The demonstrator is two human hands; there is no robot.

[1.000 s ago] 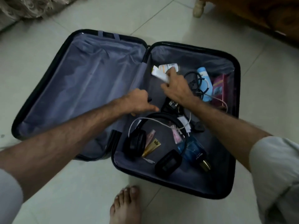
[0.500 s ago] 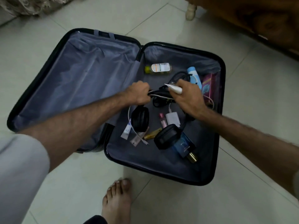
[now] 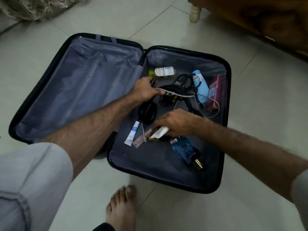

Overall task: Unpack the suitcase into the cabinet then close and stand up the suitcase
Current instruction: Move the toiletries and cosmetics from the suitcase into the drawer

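A black suitcase [image 3: 166, 178] lies open on the floor, its left half bare grey lining. My left hand [image 3: 144, 90] grips the band of the black headphones [image 3: 147, 112] together with a white cable. My right hand [image 3: 176, 121] holds a white tube [image 3: 160, 132] low over small sachets [image 3: 141, 139] and a blue-white tube [image 3: 132, 134]. A blue perfume bottle [image 3: 186, 149] lies just below it. Farther back lie a yellow-capped bottle [image 3: 164, 71], a light blue bottle [image 3: 200, 86], a pink box [image 3: 215, 90] and tangled black cables [image 3: 183, 82].
Wooden furniture [image 3: 260, 19] with a cream leg [image 3: 195, 12] stands at the back right. Patterned fabric [image 3: 33, 7] hangs at the top left. My bare foot [image 3: 121, 207] rests on the pale tiles just in front of the suitcase.
My left hand has lifted the headphone band up and back. My right hand has dropped from the cables toward the sachets near the front, still carrying the white tube.
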